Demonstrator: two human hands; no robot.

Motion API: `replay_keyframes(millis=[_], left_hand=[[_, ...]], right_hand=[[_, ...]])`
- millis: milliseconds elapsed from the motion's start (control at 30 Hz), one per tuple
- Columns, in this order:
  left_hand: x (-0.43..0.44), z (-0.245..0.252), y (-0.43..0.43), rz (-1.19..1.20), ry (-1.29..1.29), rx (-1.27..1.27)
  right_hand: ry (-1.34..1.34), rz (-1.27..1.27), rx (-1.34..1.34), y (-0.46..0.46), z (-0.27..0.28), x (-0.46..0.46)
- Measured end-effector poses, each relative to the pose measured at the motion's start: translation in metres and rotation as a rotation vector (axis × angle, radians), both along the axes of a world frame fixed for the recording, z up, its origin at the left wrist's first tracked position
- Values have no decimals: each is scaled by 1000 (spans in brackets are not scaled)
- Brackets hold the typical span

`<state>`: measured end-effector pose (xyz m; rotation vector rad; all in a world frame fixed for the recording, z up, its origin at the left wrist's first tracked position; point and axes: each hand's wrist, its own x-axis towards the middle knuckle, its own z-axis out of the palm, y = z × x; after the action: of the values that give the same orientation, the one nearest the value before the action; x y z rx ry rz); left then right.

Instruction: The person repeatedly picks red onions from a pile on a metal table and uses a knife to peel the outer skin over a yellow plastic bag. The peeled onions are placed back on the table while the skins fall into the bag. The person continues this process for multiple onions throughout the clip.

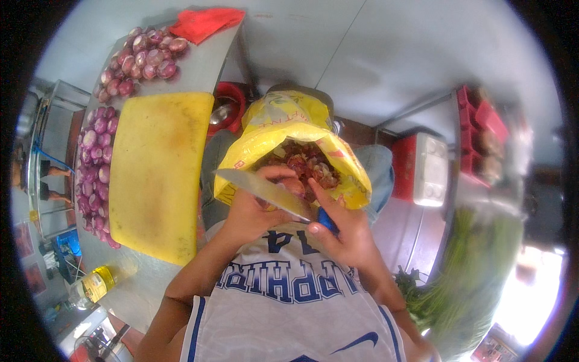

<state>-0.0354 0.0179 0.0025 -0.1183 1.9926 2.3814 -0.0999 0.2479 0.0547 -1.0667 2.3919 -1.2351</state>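
Note:
My left hand [255, 212] holds a red onion [291, 186] at the mouth of a yellow plastic bag [289, 131]. In my right hand [344, 226] is a kitchen knife [267, 190] with a blue handle, its broad blade slanting up to the left, over my left hand. Fingertips of my right hand are close to the onion's right side. Dry onion skins [316, 167] and trimmings lie inside the bag, which sits between my knees.
Left, a metal table bears a yellow cutting board [158, 172], peeled onions [95, 167], more red onions [144, 56], a red cloth [208, 22] and an oil bottle [95, 285]. A red basin [230, 99] stands beyond; right are a red-and-white cooler [420, 169] and green vegetables [466, 271].

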Motion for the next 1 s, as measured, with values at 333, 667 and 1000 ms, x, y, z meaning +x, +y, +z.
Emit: replay_keyframes(millis=[333,667,1000], left_hand=[[-17,-17,1,-12,230,-269],[-18,-3,8,27,22,-126],[-22,5,5,37,149,-375]], right_hand=[[147,-13,129,-6,10,1],[105,-82,225,-6,1,-1],[-40,-78,97,1,6,6]])
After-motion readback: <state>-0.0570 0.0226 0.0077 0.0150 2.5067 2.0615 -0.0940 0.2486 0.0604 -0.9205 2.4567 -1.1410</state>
